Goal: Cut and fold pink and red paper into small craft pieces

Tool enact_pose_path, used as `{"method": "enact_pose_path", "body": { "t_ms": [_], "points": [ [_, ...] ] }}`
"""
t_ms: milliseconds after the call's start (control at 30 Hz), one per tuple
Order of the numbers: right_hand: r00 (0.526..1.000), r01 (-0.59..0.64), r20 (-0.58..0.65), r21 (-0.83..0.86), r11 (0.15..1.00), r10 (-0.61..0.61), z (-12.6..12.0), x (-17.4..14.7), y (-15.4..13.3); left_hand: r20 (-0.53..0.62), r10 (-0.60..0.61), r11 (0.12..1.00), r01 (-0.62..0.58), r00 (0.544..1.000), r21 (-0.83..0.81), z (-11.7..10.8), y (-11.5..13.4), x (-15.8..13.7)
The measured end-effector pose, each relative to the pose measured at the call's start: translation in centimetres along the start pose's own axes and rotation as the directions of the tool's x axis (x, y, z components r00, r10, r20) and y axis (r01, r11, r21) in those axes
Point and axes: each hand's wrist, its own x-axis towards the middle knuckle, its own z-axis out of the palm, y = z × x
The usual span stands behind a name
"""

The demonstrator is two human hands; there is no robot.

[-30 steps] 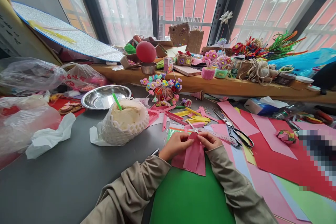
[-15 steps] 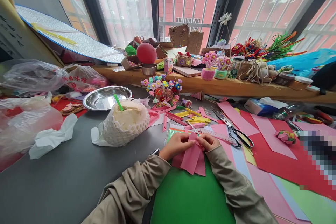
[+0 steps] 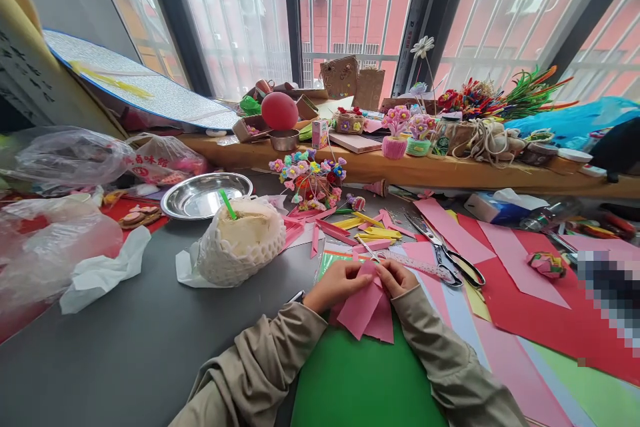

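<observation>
Between my two hands is a pink paper strip (image 3: 361,310), its lower end hanging toward me. My left hand (image 3: 336,285) pinches its upper left side between thumb and fingers. On the right, my right hand (image 3: 397,277) pinches the paper close by, with the thumb tips nearly meeting. More pink paper (image 3: 381,325) lies under the strip, on a green sheet (image 3: 365,380). Just beyond my fingers are small scissors (image 3: 369,249), their handles partly hidden. Large black-handled scissors (image 3: 443,250) rest to the right of my right hand.
A wrapped coconut (image 3: 243,240) with a green straw stands left of my hands, before a metal plate (image 3: 207,195). Folded yellow strips (image 3: 375,230) and a bunch of small craft flowers (image 3: 310,180) lie ahead. Red cardstock (image 3: 520,300) spreads rightward. A wooden ledge (image 3: 350,163) runs behind.
The pink strip's lower end has swung left and now hangs more slanted. Both hands keep their pinch in nearly the same spot. The camera view has shifted slightly.
</observation>
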Motion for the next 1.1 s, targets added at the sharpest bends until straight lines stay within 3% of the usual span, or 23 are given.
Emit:
{"method": "enact_pose_path", "body": {
  "t_ms": [167,567,867,1000,1100],
  "points": [
    [0.995,0.096,-0.005,-0.244,0.965,-0.1,0.0,-0.2,0.0,-0.058,0.022,0.996,-0.018,0.998,0.083,0.1,-0.4,0.3],
    [0.988,0.14,-0.024,-0.319,0.937,-0.156,0.0,-0.1,0.1,-0.047,0.04,0.999,-0.039,0.998,0.015,0.0,-1.0,0.5],
    [0.992,0.121,-0.002,-0.286,0.951,-0.127,-0.2,-0.2,0.0,-0.051,0.053,0.998,-0.054,0.997,-0.031,-0.1,-0.7,0.4],
    [0.999,0.022,0.027,-0.163,0.986,-0.017,-0.2,0.0,0.3,0.002,0.029,0.999,-0.029,1.0,-0.017,-0.1,-0.4,0.3],
    [1.0,0.008,0.015,-0.071,0.997,-0.007,-0.2,0.1,0.6,0.028,0.02,0.999,-0.019,0.999,-0.027,-0.1,-0.3,0.2]
  ]
}}
